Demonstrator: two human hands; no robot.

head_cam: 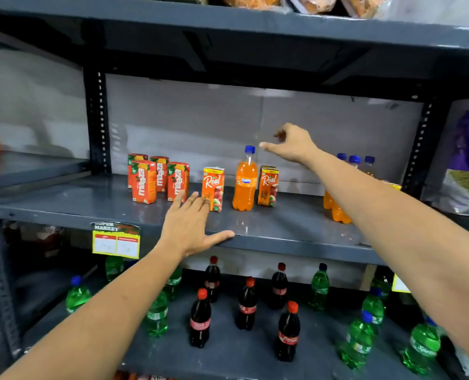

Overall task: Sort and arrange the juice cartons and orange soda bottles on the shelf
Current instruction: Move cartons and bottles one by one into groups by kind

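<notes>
On the grey middle shelf [282, 231] stand several red Maaza juice cartons [144, 182] at the left. Two orange Real cartons [213, 189] [268, 186] flank one orange soda bottle [245, 182] with a blue cap. More orange soda bottles [337, 212] stand at the right, partly hidden by my right arm. My left hand [191, 227] lies flat and open on the shelf's front edge, fingertips near the left Real carton. My right hand [291, 144] hovers open just right of and above the lone bottle's cap, holding nothing.
The lower shelf holds cola bottles [200, 322] and green soda bottles [358, 344]. A yellow price tag [116, 241] hangs on the shelf edge. Dark uprights [97, 122] bound the bay. A purple bag [466, 160] stands at the right, bagged goods [310, 2] above.
</notes>
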